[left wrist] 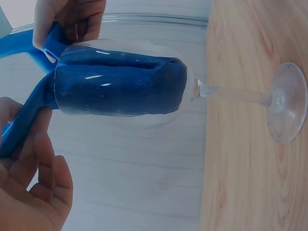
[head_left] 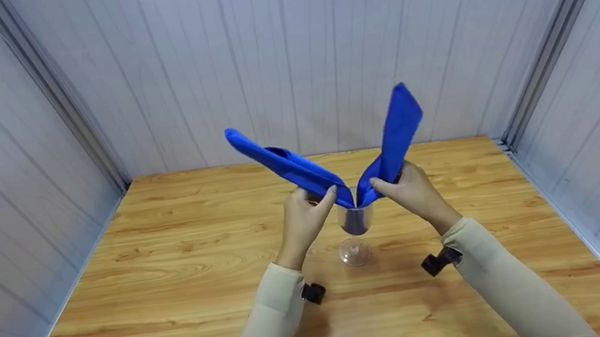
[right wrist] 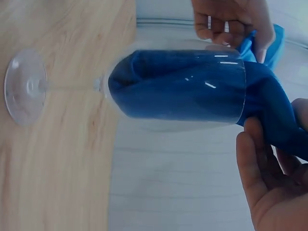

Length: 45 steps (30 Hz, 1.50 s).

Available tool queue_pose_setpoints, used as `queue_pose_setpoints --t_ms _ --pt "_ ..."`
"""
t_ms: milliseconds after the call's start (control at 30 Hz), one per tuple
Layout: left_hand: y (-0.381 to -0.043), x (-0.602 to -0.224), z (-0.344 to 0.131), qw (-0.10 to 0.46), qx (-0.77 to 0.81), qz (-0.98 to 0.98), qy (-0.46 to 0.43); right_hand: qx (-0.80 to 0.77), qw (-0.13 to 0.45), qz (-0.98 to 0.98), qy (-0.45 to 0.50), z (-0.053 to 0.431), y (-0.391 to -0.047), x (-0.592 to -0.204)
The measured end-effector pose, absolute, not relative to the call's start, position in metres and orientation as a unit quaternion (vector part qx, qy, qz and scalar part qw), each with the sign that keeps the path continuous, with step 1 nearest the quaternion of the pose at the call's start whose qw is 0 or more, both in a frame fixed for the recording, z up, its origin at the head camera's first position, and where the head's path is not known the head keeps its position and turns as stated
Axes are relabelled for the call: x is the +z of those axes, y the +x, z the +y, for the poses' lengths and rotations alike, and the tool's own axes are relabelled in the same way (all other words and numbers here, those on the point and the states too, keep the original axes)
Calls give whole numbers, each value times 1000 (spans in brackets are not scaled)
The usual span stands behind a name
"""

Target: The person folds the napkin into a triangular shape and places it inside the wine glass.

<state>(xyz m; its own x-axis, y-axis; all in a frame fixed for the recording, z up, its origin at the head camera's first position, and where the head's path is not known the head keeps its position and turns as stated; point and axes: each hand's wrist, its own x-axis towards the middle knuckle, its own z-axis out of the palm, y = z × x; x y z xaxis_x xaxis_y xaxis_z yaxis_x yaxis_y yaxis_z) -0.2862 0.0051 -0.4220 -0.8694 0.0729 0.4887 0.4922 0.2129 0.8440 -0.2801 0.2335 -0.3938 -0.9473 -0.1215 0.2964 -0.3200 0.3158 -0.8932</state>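
A blue cloth napkin [head_left: 294, 166] stands folded in a clear wine glass [head_left: 354, 253], its lower part filling the bowl. Above the rim it splits into two long ends that spread left and right in a V. My left hand [head_left: 305, 218] pinches the left end close over the rim, thumb on top. On the other side my right hand [head_left: 418, 192] pinches the right end between thumb and fingers. The wrist views show the folded napkin [left wrist: 120, 89] through the bowl, with the glass foot [right wrist: 26, 86] on the table.
The wooden table [head_left: 175, 277] has a light, glossy grain. Pale panelled walls [head_left: 286, 60] enclose it at the back and both sides. A small black camera mount [head_left: 314, 293] sits at my left wrist, and another mount [head_left: 441, 260] at my right.
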Motion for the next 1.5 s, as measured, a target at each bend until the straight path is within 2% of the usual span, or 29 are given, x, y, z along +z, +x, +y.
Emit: queue_pose_setpoints --t_ms 167,467,700,867,1000,1267,1400,1500 --pt "-286 -429 1 138 -643 -736 -161 639 43 -754 147 237 -282 -400" --pt "-283 -443 -6 66 -682 -719 -118 697 11 -703 145 242 -283 -419" --pt "-284 -445 -7 54 -681 -718 -128 685 24 -711 155 242 -282 -424" --pt "-284 -449 -7 44 -672 -729 -123 763 -25 -635 119 241 -281 -434" --pt "-282 -450 -8 36 -664 -737 -123 766 -60 -631 107 243 -279 -440" --pt "-272 -439 -19 14 -582 -787 -203 641 -116 -740 166 255 -267 -426" --pt "-267 -427 -23 30 -550 -790 -270 588 -137 -767 219 256 -259 -414" --pt "-265 -419 -22 74 -519 -788 -325 553 -131 -776 274 256 -253 -406"
